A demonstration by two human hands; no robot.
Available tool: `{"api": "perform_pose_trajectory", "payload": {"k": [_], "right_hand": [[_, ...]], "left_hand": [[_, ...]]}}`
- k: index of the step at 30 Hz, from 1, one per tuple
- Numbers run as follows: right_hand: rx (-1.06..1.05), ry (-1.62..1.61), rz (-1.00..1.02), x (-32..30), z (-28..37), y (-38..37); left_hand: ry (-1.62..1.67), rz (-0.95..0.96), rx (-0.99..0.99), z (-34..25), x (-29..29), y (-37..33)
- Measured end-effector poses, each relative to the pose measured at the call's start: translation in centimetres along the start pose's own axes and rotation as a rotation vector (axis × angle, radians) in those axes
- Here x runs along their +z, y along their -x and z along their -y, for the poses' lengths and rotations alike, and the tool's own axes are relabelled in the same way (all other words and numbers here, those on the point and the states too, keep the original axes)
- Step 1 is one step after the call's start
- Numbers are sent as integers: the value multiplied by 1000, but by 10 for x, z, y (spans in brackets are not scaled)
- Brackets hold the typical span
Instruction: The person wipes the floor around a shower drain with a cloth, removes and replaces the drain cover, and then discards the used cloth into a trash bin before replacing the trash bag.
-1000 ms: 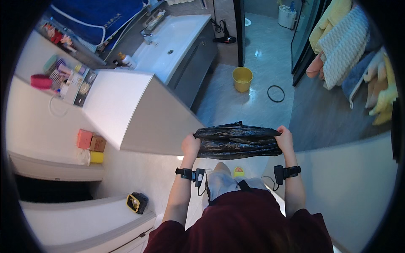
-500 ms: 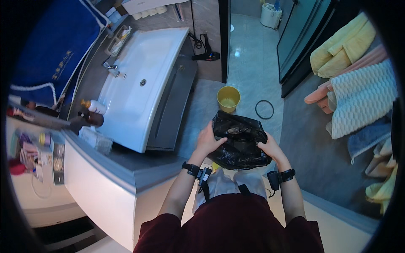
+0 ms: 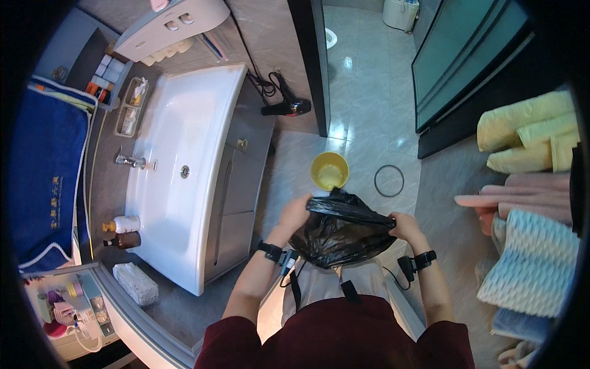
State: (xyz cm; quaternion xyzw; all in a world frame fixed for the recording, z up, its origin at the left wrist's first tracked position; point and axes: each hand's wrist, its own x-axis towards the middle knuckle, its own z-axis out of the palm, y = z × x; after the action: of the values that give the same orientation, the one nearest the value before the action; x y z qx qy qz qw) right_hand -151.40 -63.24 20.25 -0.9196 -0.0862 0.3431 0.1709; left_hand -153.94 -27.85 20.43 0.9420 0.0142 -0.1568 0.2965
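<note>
A black plastic garbage bag (image 3: 344,237) spreads between my two hands, close in front of my body. My left hand (image 3: 295,215) is closed on the bag's upper left edge, a little blurred. At the upper right edge my right hand (image 3: 407,227) pinches the plastic. Between them the bag's rim is drawn out fairly straight, and the body hangs toward me. Just beyond the bag, a yellow bucket (image 3: 330,172) stands on the floor. To its right lies a thin dark ring (image 3: 389,181), flat on the tiles.
A white washbasin (image 3: 166,203) on a grey cabinet (image 3: 230,209) fills the left side, with bottles (image 3: 126,240) and a wrapped tissue pack (image 3: 136,284) beside it. A hair dryer (image 3: 286,106) hangs on the wall. Towels (image 3: 528,264) hang at right. A doorway with a dark frame lies ahead.
The bag's upper edge has been pulled straighter between my hands, and its body hangs lower. My view has turned, so the basin and towels sit differently in the picture.
</note>
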Motion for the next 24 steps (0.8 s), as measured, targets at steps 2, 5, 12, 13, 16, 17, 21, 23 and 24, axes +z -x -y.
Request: {"api": "perform_pose_trajectory", "payload": {"k": [2,5,12,13,16,17,21,23,24], "right_hand": [[-37,-166,-245,-11,-26,-37],[-286,-522,-832,-81,34,-55],[-190,127,126,-1,24,-98],[-242,67,264,12,23,-87],[-217,-258,-202,-21,46,-113],[-232,-376,-385,-36,55,-123],[-253,-480,-426,-36,81,-150],[-119,-156,79,26,47,-169],[-65,-258,53,41,40,-178]], "left_hand": [[55,-133,-121,-19,-28,-25],[231,-557,-103,-40,-67,-51],[-50,292,-108,21,18,-52],[-89,382,-48,42,45,-37],[219,-67,-81,25,0,-96],[329,-192,-95,3,-18,-108],[373,-238,-32,22,2,-127],[140,356,-274,84,69,-124],[232,294,-240,108,84,-123]]}}
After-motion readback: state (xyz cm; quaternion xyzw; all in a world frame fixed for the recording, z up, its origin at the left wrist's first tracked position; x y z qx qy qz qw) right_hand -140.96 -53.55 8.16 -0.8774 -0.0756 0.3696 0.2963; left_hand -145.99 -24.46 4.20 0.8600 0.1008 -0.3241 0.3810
